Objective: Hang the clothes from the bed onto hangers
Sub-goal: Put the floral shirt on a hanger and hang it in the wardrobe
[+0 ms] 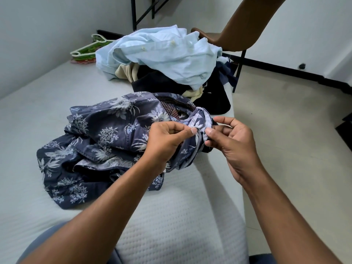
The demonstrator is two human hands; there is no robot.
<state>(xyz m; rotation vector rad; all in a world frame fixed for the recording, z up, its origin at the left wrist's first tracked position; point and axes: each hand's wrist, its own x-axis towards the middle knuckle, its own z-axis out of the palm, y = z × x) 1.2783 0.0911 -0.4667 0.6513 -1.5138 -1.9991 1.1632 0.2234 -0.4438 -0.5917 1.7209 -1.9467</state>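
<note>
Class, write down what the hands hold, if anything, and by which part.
The navy floral shirt. The left hand and right hand each pinch its bunched edge near the collar.

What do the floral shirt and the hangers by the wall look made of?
The floral shirt looks like thin woven cotton, matte: soft creases, stitched seams, paler reverse. The hangers seem moulded plastic, smooth, cream and green, though they are too far to be sure.

Head view looks forward and down, close over the bed
</note>
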